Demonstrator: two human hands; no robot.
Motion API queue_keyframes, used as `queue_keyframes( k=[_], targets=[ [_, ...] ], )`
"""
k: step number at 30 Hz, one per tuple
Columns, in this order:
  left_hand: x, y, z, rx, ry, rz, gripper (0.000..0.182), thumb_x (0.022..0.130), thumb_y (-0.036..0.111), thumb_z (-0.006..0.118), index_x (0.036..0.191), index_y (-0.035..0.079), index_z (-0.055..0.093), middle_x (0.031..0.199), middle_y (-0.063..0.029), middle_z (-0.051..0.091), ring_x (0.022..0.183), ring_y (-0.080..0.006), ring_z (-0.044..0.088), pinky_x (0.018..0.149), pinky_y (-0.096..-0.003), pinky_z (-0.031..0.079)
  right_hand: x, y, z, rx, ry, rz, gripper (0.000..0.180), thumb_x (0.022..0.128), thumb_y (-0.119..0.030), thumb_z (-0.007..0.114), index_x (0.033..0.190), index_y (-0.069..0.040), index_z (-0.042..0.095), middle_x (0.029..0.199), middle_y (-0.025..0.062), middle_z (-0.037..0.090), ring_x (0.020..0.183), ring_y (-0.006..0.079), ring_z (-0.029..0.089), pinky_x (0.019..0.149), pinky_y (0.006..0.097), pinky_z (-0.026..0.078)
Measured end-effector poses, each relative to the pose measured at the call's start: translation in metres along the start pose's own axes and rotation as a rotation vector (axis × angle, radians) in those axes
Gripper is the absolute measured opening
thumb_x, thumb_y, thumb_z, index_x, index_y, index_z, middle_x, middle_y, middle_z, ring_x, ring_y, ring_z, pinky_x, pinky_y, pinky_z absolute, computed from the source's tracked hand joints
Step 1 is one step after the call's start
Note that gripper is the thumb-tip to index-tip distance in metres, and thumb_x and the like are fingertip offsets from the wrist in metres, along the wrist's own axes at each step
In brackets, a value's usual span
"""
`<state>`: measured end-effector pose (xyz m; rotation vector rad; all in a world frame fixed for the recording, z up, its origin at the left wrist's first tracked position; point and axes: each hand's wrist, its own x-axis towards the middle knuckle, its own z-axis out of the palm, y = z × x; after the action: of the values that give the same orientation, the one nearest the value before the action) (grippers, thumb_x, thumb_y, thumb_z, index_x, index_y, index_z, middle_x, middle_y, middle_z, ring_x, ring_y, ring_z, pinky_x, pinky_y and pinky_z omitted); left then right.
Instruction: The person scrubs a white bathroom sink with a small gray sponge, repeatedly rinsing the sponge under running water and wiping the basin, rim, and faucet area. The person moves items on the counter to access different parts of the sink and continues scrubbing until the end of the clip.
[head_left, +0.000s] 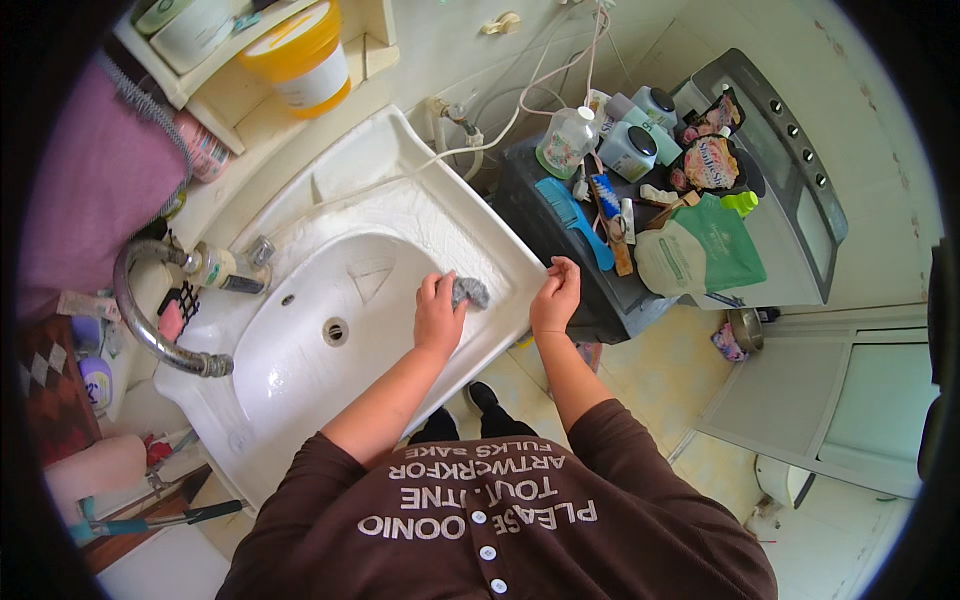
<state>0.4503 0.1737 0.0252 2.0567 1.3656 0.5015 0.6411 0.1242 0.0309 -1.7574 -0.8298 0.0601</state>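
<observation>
My left hand (439, 313) presses a grey scouring pad (472, 292), which looks like steel wool, onto the right side of a white ceramic washbasin (517, 259). The pad sits on the flat ledge beside the bowl. At the basin's right corner is my right hand (556, 296), its fingers loosely curled and nothing visible in them. Whether it touches the rim is unclear. Wet, whitish streaks mark the ledge and bowl around the metal drain (335, 331). A curved chrome faucet (146, 330) arches over the basin's left side.
A twin-tub washing machine (780, 247) stands right of the basin. Near it, a dark surface (540, 217) carries bottles, a blue comb (577, 225), a brush (606, 195) and a green-and-white pouch (697, 247). Above the basin, a shelf holds a yellow tub (304, 64). A white hose (480, 146) crosses the basin's back edge.
</observation>
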Motion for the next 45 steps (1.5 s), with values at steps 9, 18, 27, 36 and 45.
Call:
queue_keyframes(
  k=[9, 18, 27, 36, 45],
  targets=[
    [0.079, 0.061, 0.058, -0.074, 0.332, 0.266, 0.014, 0.086, 0.018, 0.068, 0.092, 0.006, 0.062, 0.102, -0.0113, 0.059, 0.096, -0.0375, 0.054, 0.085, -0.0455, 0.046, -0.003, 0.013, 0.003, -0.021, -0.056, -0.04, 0.026, 0.085, 0.009, 0.047, 0.103, -0.004, 0.059, 0.085, 0.0105, 0.057, 0.081, 0.026, 0.055, 0.076, 0.0357, 0.047],
    [0.055, 0.077, 0.034, 0.139, -0.566, 0.136, 0.018, 0.087, 0.023, 0.06, 0.085, 0.01, 0.071, 0.094, -0.0113, 0.068, 0.097, -0.0361, 0.061, 0.077, -0.0463, 0.051, -0.011, 0.033, 0.014, 0.422, 0.12, 0.163, 0.024, 0.091, 0.007, 0.037, 0.11, -0.003, 0.048, 0.096, 0.0066, 0.053, 0.086, 0.0158, 0.052, 0.079, 0.027, 0.046],
    [0.049, 0.085, 0.046, 0.124, -0.094, 0.031, 0.011, 0.08, 0.021, 0.07, 0.082, 0.01, 0.072, 0.09, -0.0094, 0.07, 0.093, -0.0322, 0.064, 0.076, -0.0458, 0.05, -0.009, 0.032, 0.01, 0.315, 0.057, 0.117, 0.024, 0.092, 0.007, 0.037, 0.112, -0.002, 0.046, 0.096, 0.0076, 0.053, 0.085, 0.0162, 0.052, 0.083, 0.0277, 0.047],
    [0.04, 0.055, 0.065, -0.198, 0.067, 0.496, 0.002, 0.075, 0.012, 0.068, 0.076, 0.013, 0.07, 0.081, -0.0019, 0.067, 0.086, -0.0266, 0.062, 0.071, -0.0423, 0.046, -0.008, 0.038, 0.011, 0.427, 0.091, 0.155, 0.016, 0.091, 0.004, 0.039, 0.104, -0.001, 0.045, 0.094, 0.0089, 0.053, 0.085, 0.018, 0.052, 0.084, 0.0297, 0.046],
    [0.043, 0.06, 0.056, -0.108, -0.028, 0.461, 0.003, 0.073, 0.009, 0.066, 0.071, 0.011, 0.067, 0.075, -0.0042, 0.064, 0.082, -0.0282, 0.062, 0.068, -0.0432, 0.048, -0.008, 0.04, 0.013, 0.477, 0.151, 0.189, 0.014, 0.092, 0.004, 0.039, 0.104, -0.002, 0.043, 0.095, 0.0097, 0.053, 0.088, 0.0179, 0.052, 0.084, 0.0276, 0.046]
  ],
)
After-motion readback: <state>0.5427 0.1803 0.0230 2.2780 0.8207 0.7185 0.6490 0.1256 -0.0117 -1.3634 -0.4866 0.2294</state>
